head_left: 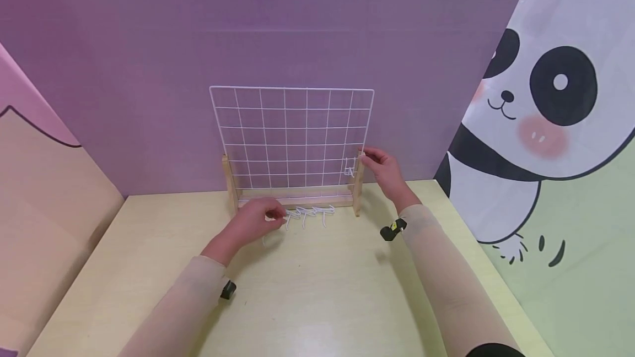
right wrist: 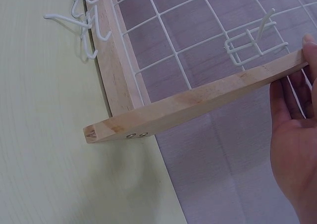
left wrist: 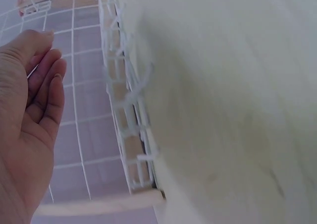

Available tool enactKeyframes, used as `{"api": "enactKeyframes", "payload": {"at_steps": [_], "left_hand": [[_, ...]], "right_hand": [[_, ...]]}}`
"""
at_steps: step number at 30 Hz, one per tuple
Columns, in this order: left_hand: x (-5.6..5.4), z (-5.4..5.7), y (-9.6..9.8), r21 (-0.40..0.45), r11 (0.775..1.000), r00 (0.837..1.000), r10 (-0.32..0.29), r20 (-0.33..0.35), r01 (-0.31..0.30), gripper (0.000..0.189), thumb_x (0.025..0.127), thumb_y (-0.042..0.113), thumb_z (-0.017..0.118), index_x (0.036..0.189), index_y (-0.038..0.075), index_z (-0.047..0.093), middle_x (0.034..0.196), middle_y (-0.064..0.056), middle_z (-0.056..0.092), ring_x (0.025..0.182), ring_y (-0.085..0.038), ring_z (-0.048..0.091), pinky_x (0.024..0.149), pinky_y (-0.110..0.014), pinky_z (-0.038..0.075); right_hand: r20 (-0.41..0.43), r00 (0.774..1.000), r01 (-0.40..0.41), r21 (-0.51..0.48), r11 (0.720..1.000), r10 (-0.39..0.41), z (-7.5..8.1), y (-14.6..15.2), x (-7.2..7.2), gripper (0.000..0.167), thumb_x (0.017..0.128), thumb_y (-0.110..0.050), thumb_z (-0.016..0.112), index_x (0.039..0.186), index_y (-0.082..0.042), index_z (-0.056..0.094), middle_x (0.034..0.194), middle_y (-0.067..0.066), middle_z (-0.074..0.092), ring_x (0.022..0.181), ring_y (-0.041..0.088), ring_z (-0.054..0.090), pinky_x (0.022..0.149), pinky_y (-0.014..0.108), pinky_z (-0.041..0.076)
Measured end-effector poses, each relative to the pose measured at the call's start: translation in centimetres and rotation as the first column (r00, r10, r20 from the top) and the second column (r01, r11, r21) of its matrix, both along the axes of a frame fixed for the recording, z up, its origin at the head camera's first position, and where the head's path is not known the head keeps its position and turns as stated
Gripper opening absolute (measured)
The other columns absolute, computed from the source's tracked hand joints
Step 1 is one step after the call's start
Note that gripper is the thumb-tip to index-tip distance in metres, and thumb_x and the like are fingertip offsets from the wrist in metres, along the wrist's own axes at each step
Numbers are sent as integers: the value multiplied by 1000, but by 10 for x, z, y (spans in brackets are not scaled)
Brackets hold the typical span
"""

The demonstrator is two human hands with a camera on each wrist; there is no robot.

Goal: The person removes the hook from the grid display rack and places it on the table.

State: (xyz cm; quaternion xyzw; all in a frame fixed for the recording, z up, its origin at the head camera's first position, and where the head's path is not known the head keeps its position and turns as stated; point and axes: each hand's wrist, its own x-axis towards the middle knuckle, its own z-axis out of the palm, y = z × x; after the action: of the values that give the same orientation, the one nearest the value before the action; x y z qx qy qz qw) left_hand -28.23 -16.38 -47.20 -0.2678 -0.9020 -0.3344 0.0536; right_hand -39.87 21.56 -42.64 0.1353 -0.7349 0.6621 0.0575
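A white wire grid panel [head_left: 295, 135] stands upright in a wooden base, leaning back slightly. My right hand [head_left: 386, 172] grips the upper end of the right wooden post [right wrist: 198, 99], thumb on one side and fingers on the other. Beside that post, one white wire hook [right wrist: 255, 43] hangs on the grid. Several more white hooks [head_left: 310, 212] lie in a row along the front of the base. Over the left end of this row is my left hand [head_left: 258, 218], fingers loosely bent, nothing visible between thumb and fingertips [left wrist: 57, 83].
The rack's left wooden post [head_left: 230, 180] rises behind my left hand. A pale wooden table [head_left: 317, 296] carries everything and meets a purple backdrop [head_left: 149, 98] close behind the rack. On the right is a panda-printed wall [head_left: 526, 191].
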Motion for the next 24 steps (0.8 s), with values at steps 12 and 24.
{"api": "enactKeyframes", "payload": {"at_steps": [12, 24], "left_hand": [[-12, 11, 32, 82, 997, 1000, 3, -4, -3, 16, 99, 11, 84, 114, 6, 80, 105, 2, 76, 99, -20, 71, 94, -47, 63], [-32, 29, 77, 79, 995, 997, 61, -36, -58, 28, 103, 18, 82, 126, 5, 76, 118, -6, 73, 112, -27, 69, 102, -45, 60]], "right_hand": [[11, 1000, 7, -6, 1000, -7, 2, -2, 1, 37, 110, -17, 71, 143, 0, 70, 135, 11, 72, 121, 15, 63, 116, 34, 50], [11, 1000, 23, 11, 1000, -23, 2, -1, 3, 38, 109, -21, 74, 143, -2, 71, 128, 1, 72, 121, 15, 63, 113, 33, 51]]}}
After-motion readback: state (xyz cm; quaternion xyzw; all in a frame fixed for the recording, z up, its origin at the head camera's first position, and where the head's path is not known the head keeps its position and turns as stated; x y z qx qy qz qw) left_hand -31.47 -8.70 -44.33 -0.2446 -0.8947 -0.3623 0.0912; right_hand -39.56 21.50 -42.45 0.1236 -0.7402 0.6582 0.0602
